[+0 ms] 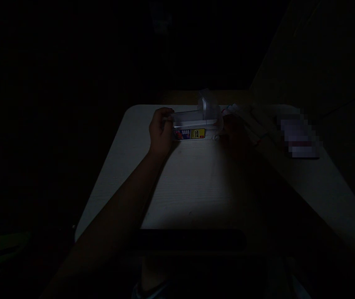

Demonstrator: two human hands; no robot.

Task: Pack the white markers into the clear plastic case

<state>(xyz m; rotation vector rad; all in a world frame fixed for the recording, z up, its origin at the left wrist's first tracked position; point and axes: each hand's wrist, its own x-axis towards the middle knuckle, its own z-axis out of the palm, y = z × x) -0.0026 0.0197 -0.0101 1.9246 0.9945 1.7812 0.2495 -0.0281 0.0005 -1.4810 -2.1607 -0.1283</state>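
A clear plastic box point(188, 123) with a yellow and dark-blue printed label stands toward the far side of the white table point(180, 174). At its right end a clear flap or lid point(207, 104) sticks up. My left hand point(161, 132) is closed around the left end of the box, thumb on the near side. At the box's right end is my right hand point(235, 135), in deep shadow; its fingers cannot be made out.
The scene is very dark. Several thin white items point(254, 122), perhaps pens, lie behind my right hand. A phone-like object point(300, 137), blurred by pixels, rests at the table's right. A dark strip point(190, 240) runs along the near edge. Something green point(1, 247) shows at lower left.
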